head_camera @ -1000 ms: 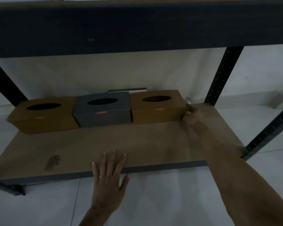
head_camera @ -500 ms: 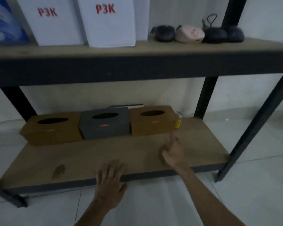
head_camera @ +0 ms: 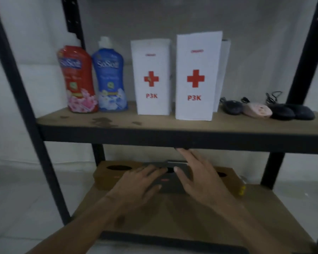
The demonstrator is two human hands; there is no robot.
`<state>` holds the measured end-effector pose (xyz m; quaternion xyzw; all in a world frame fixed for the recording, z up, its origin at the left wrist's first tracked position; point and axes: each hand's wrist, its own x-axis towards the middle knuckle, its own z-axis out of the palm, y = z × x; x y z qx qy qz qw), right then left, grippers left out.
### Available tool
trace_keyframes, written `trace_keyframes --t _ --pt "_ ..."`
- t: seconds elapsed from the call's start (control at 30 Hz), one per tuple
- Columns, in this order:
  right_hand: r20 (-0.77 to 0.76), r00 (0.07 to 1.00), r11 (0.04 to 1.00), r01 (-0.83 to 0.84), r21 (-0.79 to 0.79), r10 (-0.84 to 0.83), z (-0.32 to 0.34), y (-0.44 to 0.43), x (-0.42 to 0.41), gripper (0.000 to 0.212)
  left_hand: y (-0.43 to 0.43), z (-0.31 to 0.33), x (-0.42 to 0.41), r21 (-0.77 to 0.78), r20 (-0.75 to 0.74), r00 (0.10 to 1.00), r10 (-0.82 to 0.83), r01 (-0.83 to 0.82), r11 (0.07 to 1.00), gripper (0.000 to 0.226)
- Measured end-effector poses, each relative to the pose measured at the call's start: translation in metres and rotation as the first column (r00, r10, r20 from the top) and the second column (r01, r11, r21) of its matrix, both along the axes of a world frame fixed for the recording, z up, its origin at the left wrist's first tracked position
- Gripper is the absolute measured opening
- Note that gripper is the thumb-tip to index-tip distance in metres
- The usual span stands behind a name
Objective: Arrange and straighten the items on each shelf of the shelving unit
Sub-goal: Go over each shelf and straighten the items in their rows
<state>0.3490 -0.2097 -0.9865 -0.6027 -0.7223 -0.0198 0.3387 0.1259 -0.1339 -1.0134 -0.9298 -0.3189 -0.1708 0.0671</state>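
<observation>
A single head-worn view faces the shelving unit (head_camera: 299, 70) closely, with the middle shelf (head_camera: 154, 123) at twelve o'clock and the lower shelf (head_camera: 173, 217) at six.

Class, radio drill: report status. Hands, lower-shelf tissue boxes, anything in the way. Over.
Left hand open, right hand open, nothing held. Grey tissue box between left brown box and right brown box, partly hidden behind hands. Upper shelf beam close above right fingertips.

Above the left hand (head_camera: 136, 187) and right hand (head_camera: 200, 178), the upper shelf (head_camera: 154, 125) carries 2 bottles, 1 red bottle (head_camera: 77, 79) and 1 blue bottle (head_camera: 109, 79); 2 white P3K boxes (head_camera: 151, 77) (head_camera: 195, 77); and 4 computer mice, 3 dark mice (head_camera: 232, 106) (head_camera: 281, 111) (head_camera: 303, 111) and 1 pink mouse (head_camera: 258, 110). Beyond the 2 hands stand 2 brown tissue boxes (head_camera: 106, 173) (head_camera: 229, 178) and 1 grey tissue box (head_camera: 173, 187).
</observation>
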Motion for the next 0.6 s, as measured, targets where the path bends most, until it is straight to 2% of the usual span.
trace_keyframes --t 0.1,0.17,0.23,0.3,0.4,0.6 --pt "0.055 0.995 0.997 -0.081 0.003 0.081 0.036 -0.001 -0.023 0.049 -0.016 0.042 -0.037 0.239 0.180 0.979 -0.098 0.053 0.969 0.036" --pt "0.097 0.986 0.989 -0.143 0.045 0.138 0.056 -0.003 -0.037 0.048 -0.018 0.069 -0.063 0.353 0.321 0.939 -0.122 0.001 0.936 0.033" --pt "0.115 0.980 0.975 -0.178 0.131 0.163 0.077 -0.001 -0.053 0.042 -0.014 0.097 -0.089 0.418 0.441 0.893 -0.087 -0.119 0.900 0.034" --pt "0.111 0.979 0.962 -0.188 0.198 0.168 0.098 0.005 -0.069 0.039 -0.002 0.117 -0.109 0.398 0.499 0.867 0.007 -0.237 0.887 0.040" --pt "0.135 0.973 0.956 -0.210 0.204 0.185 0.122 0.028 -0.092 0.039 0.024 0.123 -0.136 0.301 0.499 0.854 0.148 -0.331 0.894 0.052" --pt "0.256 0.952 0.981 -0.187 0.055 0.168 0.135 0.074 -0.129 0.044 0.058 0.087 -0.166 0.193 0.386 0.877 0.286 -0.380 0.905 0.053"
